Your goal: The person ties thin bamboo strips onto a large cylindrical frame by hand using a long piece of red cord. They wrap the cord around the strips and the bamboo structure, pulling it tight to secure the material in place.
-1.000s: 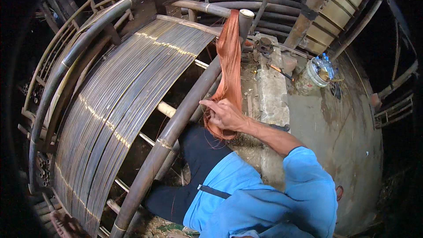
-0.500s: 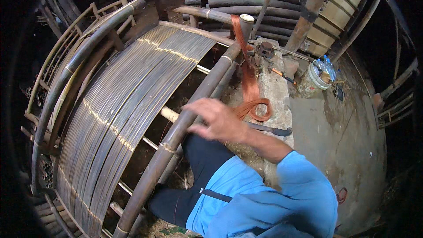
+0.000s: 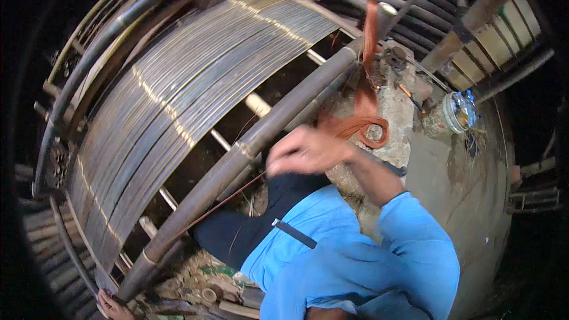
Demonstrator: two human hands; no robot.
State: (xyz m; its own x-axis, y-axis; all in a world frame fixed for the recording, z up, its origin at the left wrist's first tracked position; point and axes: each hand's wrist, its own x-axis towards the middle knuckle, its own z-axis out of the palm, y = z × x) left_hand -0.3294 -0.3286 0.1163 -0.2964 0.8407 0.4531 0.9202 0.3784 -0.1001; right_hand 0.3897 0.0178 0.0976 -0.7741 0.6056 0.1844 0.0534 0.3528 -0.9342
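Right hand (image 3: pixel 305 152) is apparently pinching a strand (image 3: pixel 228 199); left hand's (image 3: pixel 112 306) grip: cannot tell. Rubbing against the pole (image 3: pixel 207 184) could be fraying the strand.

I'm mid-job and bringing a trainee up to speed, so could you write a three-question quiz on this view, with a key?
1. Which is nearer the bucket: the left hand or the right hand?
2. What colour are the looped strands? A) green B) reddish-brown C) white
3. True or false: the thick pole runs between the slatted panel and the person's dark trousers.

Key: 1. The right hand. 2. B. 3. True.
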